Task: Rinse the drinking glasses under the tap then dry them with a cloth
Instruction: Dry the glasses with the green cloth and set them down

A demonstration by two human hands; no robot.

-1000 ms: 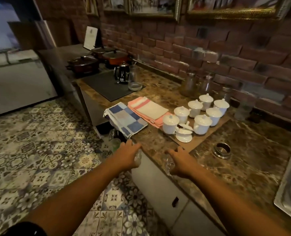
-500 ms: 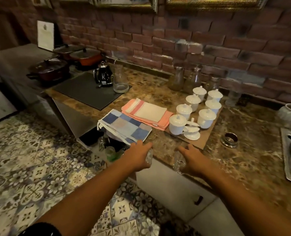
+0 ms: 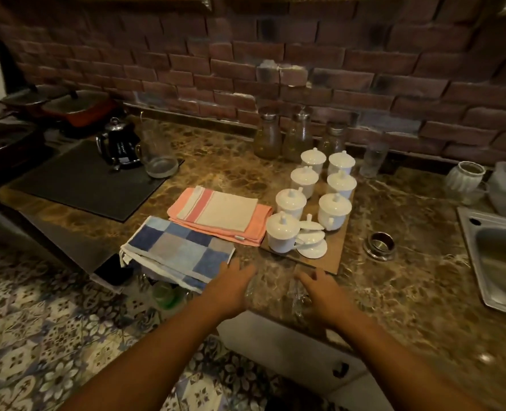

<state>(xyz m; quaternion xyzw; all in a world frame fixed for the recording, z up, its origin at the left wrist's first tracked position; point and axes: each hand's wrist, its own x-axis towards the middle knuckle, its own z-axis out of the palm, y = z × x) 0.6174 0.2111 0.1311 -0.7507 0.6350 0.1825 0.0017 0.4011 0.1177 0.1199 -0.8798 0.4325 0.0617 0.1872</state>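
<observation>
My left hand (image 3: 231, 287) wraps a clear drinking glass (image 3: 250, 289) at the front edge of the marble counter (image 3: 408, 292). Close beside it, my right hand (image 3: 320, 292) grips a second clear drinking glass (image 3: 297, 296). Both glasses sit low, at or just above the counter top, and are blurred. A blue checked cloth (image 3: 180, 250) hangs over the counter edge just left of my left hand. Folded pink and cream cloths (image 3: 219, 215) lie behind it. The steel sink (image 3: 483, 262) is at the far right; the tap is out of view.
Several white lidded cups (image 3: 305, 200) stand on a brown board behind my hands. A metal ring (image 3: 380, 246) lies right of the board. Another glass (image 3: 373, 158), bottles (image 3: 268, 134), a glass jug (image 3: 159, 155) and a kettle (image 3: 119, 146) stand farther back.
The view has swung right and closer to the counter, bringing the sink in. Both hands have moved forward with the glasses from beyond the counter edge to over its front.
</observation>
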